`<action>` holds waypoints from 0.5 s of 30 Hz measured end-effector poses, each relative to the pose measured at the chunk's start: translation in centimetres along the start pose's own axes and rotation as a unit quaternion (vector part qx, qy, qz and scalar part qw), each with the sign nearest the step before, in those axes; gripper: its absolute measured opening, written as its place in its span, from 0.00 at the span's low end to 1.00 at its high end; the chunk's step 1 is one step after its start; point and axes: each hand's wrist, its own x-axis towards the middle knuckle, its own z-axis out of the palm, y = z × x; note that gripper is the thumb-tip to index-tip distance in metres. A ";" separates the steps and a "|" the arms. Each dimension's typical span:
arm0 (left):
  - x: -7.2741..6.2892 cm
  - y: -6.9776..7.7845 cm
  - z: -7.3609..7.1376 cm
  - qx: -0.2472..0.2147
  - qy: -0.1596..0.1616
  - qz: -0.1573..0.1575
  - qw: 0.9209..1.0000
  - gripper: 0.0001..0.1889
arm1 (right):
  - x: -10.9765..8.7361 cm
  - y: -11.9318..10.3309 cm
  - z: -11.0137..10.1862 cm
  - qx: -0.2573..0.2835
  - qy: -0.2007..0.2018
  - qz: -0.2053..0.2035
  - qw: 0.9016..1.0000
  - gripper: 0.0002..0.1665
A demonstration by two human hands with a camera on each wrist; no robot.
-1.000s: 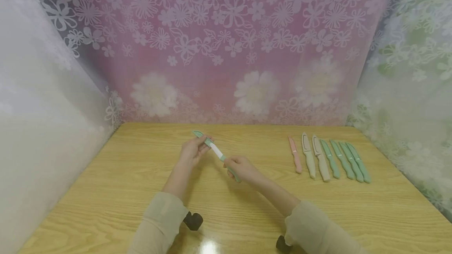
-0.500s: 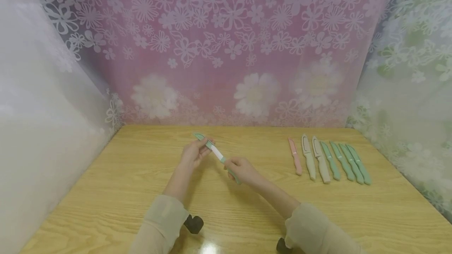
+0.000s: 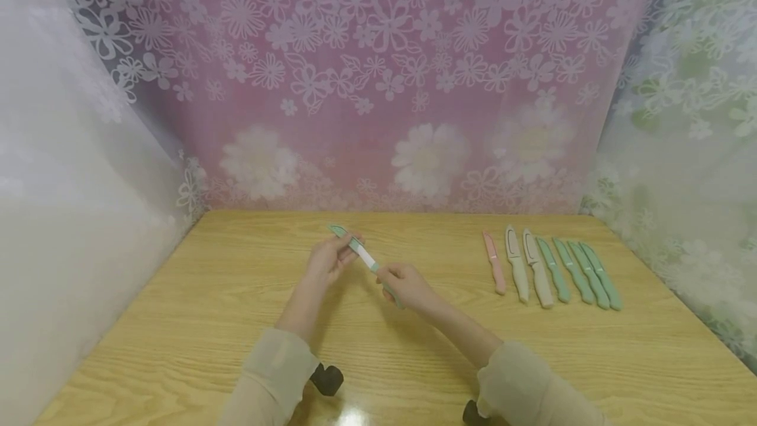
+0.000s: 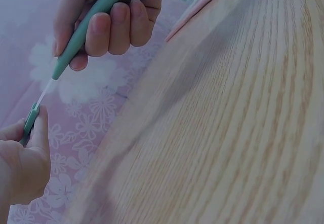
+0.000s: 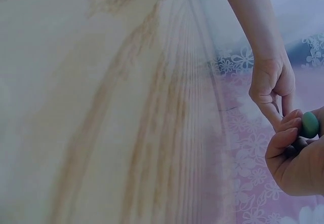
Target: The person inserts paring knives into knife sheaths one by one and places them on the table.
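Note:
Above the table's middle, my left hand (image 3: 326,259) pinches a green knife sheath (image 3: 339,231) between thumb and fingers. My right hand (image 3: 408,284) grips the green handle (image 4: 91,26) of a small paring knife. Part of the white blade (image 3: 367,257) shows between sheath and handle; its tip is hidden inside the sheath. In the left wrist view, the sheath (image 4: 31,118) is held at the lower left, with the right fingers (image 4: 119,34) curled round the handle above. The right wrist view shows only the rounded handle end (image 5: 310,124) within the right hand.
At the right of the wooden table (image 3: 195,321) lies a row of knives: one pink (image 3: 494,261), two cream (image 3: 518,268) and several green (image 3: 572,268). A pink floral curtain (image 3: 367,117) hangs behind the table, with pale cloths at both sides.
My left hand has shifted slightly right and toward me with the sheath, closer to my right hand. Less of the white blade shows. The right hand has barely moved.

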 end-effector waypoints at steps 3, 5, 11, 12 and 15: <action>-0.1 -0.1 0.0 -0.002 -0.002 -0.002 1.000 0.10 | 0.0 0.1 0.0 0.000 0.002 -0.005 1.000 0.21; -0.2 -0.2 0.1 -0.004 -0.003 -0.003 1.000 0.10 | 0.0 0.1 0.0 0.000 0.002 -0.007 1.000 0.21; -0.3 -0.1 0.1 -0.012 -0.014 -0.002 1.000 0.11 | 0.2 0.4 0.0 0.000 0.005 -0.010 1.000 0.20; -0.3 -0.1 0.1 -0.013 -0.014 -0.002 1.000 0.11 | 0.2 0.5 0.0 0.001 0.004 -0.011 1.000 0.20; -0.4 0.0 0.2 -0.013 -0.016 -0.002 1.000 0.12 | 0.3 0.5 -0.1 0.000 0.005 -0.011 1.000 0.20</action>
